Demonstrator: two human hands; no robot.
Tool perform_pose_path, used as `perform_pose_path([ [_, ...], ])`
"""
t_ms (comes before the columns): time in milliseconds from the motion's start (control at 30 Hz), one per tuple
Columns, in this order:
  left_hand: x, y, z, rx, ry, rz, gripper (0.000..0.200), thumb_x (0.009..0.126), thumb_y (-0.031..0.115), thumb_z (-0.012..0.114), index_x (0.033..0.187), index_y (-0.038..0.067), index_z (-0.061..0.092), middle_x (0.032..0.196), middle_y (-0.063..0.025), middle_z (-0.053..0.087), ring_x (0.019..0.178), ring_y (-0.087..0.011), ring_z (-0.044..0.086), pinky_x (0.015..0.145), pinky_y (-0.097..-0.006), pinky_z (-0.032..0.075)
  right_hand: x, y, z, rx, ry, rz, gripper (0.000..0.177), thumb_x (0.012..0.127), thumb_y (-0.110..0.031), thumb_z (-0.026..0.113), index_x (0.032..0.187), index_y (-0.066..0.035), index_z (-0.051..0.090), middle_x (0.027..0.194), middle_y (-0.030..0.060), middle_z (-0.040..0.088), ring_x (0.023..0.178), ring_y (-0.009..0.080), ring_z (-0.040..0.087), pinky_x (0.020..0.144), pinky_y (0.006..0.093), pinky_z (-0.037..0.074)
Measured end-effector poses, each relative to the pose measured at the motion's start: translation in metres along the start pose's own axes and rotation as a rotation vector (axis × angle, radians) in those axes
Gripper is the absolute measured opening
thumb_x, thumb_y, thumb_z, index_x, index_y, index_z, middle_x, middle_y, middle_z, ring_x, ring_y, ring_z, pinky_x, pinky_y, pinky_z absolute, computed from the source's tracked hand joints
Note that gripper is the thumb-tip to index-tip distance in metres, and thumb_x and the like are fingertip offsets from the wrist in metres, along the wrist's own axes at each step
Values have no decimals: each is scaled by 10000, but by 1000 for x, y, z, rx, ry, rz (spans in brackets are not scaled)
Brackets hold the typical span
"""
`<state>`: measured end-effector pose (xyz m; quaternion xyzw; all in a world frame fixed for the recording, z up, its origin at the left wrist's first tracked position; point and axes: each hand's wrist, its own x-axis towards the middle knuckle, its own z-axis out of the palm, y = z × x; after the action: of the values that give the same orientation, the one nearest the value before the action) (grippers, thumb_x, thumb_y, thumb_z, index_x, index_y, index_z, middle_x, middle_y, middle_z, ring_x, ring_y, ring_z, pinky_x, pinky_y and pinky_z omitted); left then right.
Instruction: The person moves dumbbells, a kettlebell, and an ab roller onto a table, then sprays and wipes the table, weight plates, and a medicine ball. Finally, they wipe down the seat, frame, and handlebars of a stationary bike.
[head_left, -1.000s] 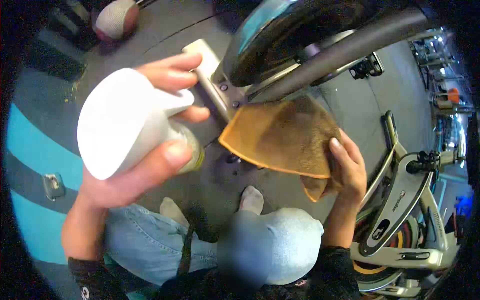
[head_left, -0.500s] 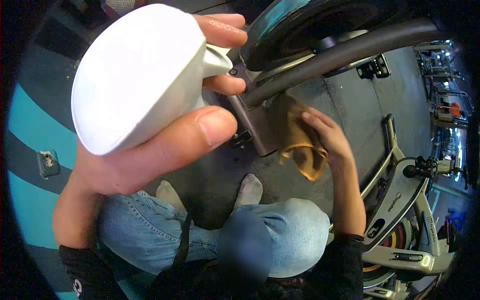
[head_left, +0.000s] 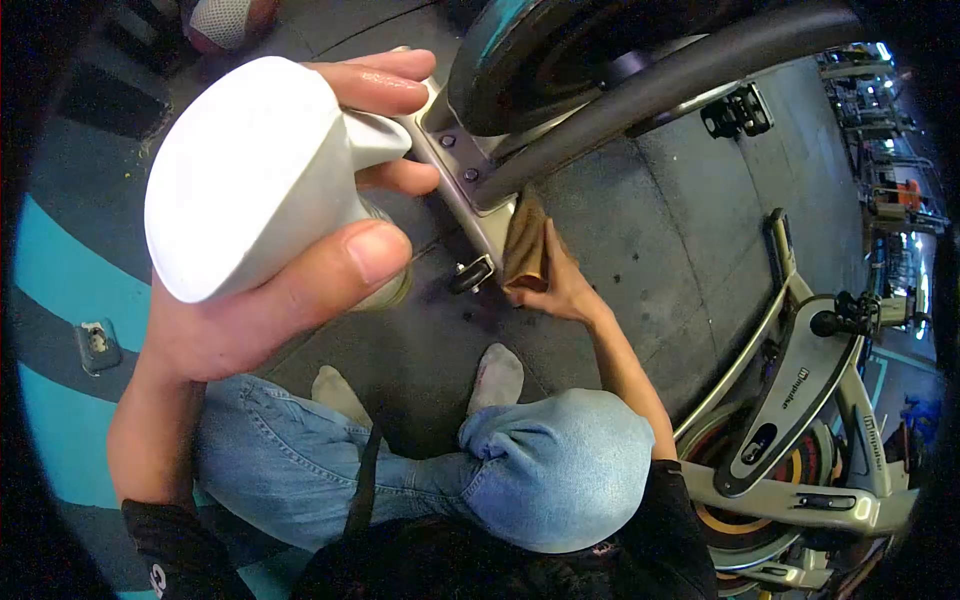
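Note:
My left hand [head_left: 270,290] is wrapped round a white spray bottle [head_left: 240,175], held up close to the camera. Its trigger part shows between the fingers, and the lower body is mostly hidden behind my thumb. Lower and further right, my right hand [head_left: 562,285] grips a brown cloth [head_left: 527,245] against the end of a metal base bar [head_left: 478,222]. A small black wheel [head_left: 472,274] sits at that end of the bar. A dark curved frame tube [head_left: 650,95] is bolted to the bar.
A large dark flywheel [head_left: 560,60] stands above the bar, with a black pedal [head_left: 738,112] to its right. Another exercise bike [head_left: 790,410] is at the lower right. A floor socket [head_left: 97,345] lies at the left on the turquoise and black floor.
My right hand and the cloth have moved left onto the end of the base bar. The bottle has shifted slightly left and appears smaller. The view has shifted a little.

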<state>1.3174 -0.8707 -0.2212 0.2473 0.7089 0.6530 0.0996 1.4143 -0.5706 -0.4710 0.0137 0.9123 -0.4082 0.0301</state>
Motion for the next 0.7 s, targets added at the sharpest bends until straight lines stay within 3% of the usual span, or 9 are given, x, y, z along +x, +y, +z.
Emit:
perform_pose_path([
  [133, 1, 2, 1, -18, 6, 13, 597, 720, 308, 685, 1216, 49, 476, 1374, -263, 355, 960, -195, 616, 846, -329, 486, 8, 11, -12, -247, -86, -210, 545, 816, -108, 595, 1319, -26, 402, 1260, 253, 494, 1162, 389, 492, 958, 403, 396],
  [200, 1, 3, -1, -4, -9, -4, 593, 724, 303, 687, 1215, 48, 475, 1374, -261, 355, 963, -196, 615, 848, -331, 486, 13, 30, -29, -62, -204, 80, 582, 815, -58, 564, 1357, -53, 352, 1250, 217, 519, 1128, 357, 535, 933, 366, 419],
  [333, -1, 0, -5, -34, -43, -3, 575, 738, 268, 693, 1218, 42, 472, 1372, -251, 361, 968, -199, 615, 851, -328, 487, 8, 2, -65, -249, 441, -171, 443, 857, -55, 496, 1294, -62, 424, 1109, 159, 607, 966, 272, 620, 826, 311, 466],
  [367, -3, 1, -6, -41, -41, 2, 573, 739, 263, 694, 1218, 41, 471, 1372, -249, 363, 969, -200, 615, 851, -329, 487, -4, -20, -86, 20, 333, 77, 370, 880, -61, 454, 1249, -35, 454, 1087, 147, 586, 1006, 210, 569, 886, 300, 428],
  [400, -4, 2, -6, -48, -39, 6, 571, 741, 257, 694, 1219, 41, 471, 1371, -247, 364, 969, -201, 615, 852, -329, 488, -7, -32, -101, 43, 381, -17, 333, 879, -51, 432, 1206, -7, 479, 1067, 110, 570, 1029, 173, 529, 921, 292, 396],
  [467, -3, 7, -7, -40, -42, -35, 577, 737, 257, 698, 1221, 41, 470, 1370, -245, 367, 972, -204, 615, 850, -329, 489, -22, -37, -139, 212, 379, 38, 294, 871, -35, 444, 1154, 11, 513, 1076, 73, 573, 1025, 159, 522, 919, 287, 392],
  [533, -4, 8, -7, -38, -50, -45, 584, 735, 267, 700, 1222, 41, 470, 1368, -242, 369, 976, -207, 615, 850, -327, 489, -34, -58, -163, 454, 415, -52, 316, 918, -181, 555, 1161, 15, 505, 1085, 72, 568, 1008, 142, 543, 887, 288, 433],
  [633, -2, 0, -9, -11, -83, 3, 595, 731, 290, 704, 1223, 48, 471, 1371, -240, 368, 986, -208, 614, 852, -323, 488, -39, -95, -178, 260, 433, -192, 354, 885, -192, 604, 1136, 47, 532, 1127, 120, 585, 995, 178, 572, 884, 304, 447],
  [700, 1, 0, -6, 14, -122, 54, 601, 729, 303, 707, 1224, 55, 473, 1374, -240, 364, 993, -207, 613, 854, -319, 488, -32, -130, -155, 298, 370, -43, 339, 810, -105, 634, 1110, 37, 567, 1125, 133, 599, 990, 179, 584, 890, 296, 444],
])
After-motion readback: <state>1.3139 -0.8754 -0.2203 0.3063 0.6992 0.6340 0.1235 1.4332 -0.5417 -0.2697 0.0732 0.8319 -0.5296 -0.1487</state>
